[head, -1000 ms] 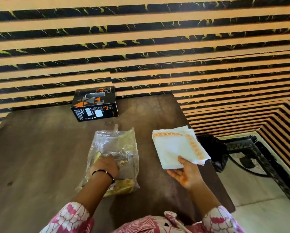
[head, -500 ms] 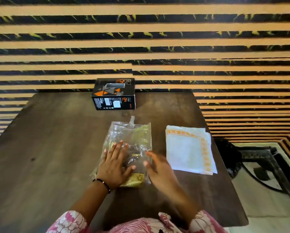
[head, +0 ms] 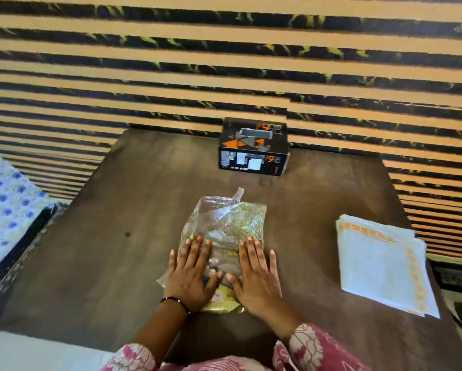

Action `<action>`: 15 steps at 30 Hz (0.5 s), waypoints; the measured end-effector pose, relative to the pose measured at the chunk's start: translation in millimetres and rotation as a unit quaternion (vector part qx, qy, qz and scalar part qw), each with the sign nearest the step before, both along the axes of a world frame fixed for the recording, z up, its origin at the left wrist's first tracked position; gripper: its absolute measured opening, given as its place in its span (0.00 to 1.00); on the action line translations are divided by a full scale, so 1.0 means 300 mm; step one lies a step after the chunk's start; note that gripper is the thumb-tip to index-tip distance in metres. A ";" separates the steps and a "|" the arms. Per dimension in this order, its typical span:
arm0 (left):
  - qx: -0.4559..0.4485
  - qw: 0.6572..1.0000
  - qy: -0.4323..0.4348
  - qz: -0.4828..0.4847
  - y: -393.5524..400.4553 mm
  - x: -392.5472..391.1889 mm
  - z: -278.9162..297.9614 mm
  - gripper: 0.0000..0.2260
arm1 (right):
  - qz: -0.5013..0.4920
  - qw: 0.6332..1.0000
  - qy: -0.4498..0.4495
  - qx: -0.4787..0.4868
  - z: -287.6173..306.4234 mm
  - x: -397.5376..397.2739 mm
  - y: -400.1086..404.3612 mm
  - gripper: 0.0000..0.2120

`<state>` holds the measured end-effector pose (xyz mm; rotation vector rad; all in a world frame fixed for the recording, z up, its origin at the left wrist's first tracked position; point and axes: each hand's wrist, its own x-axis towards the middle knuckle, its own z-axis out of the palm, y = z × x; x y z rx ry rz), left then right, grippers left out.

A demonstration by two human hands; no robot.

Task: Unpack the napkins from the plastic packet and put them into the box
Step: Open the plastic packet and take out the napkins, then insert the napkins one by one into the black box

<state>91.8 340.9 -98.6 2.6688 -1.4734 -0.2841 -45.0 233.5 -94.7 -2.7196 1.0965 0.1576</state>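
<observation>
A clear plastic packet [head: 224,223] with gold print lies flat in the middle of the dark wooden table [head: 117,250]. My left hand [head: 189,274] and my right hand [head: 256,274] both rest palm down on its near half, fingers spread, gripping nothing. A stack of white napkins [head: 379,266] with an orange border lies on the table at the right, apart from both hands. The black box [head: 254,148] with orange triangles stands closed at the table's far edge, beyond the packet.
A striped tan and black wall rises right behind the table. A blue-flowered cloth [head: 5,210] lies off the table's left side. The napkin stack sits near the table's right edge, with dark furniture below it.
My right hand set the napkin stack down on the table at the right, then moved left onto the packet. Both hands now press flat on it. The camera view shifted to the left.
</observation>
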 end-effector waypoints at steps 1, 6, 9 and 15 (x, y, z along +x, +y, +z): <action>-0.004 1.000 -0.004 0.012 0.036 0.047 -0.003 0.32 | 0.007 1.000 0.004 0.005 0.002 0.054 0.024 0.36; -0.014 0.997 0.004 0.075 0.234 0.300 -0.010 0.33 | 0.055 0.998 0.002 0.016 -0.003 0.348 0.183 0.36; -0.029 0.996 -0.002 0.085 0.320 0.433 -0.007 0.35 | 0.063 0.998 -0.003 0.018 0.006 0.494 0.260 0.35; -0.018 0.996 -0.003 0.085 0.406 0.649 0.000 0.40 | 0.071 0.996 -0.046 0.031 0.018 0.694 0.362 0.37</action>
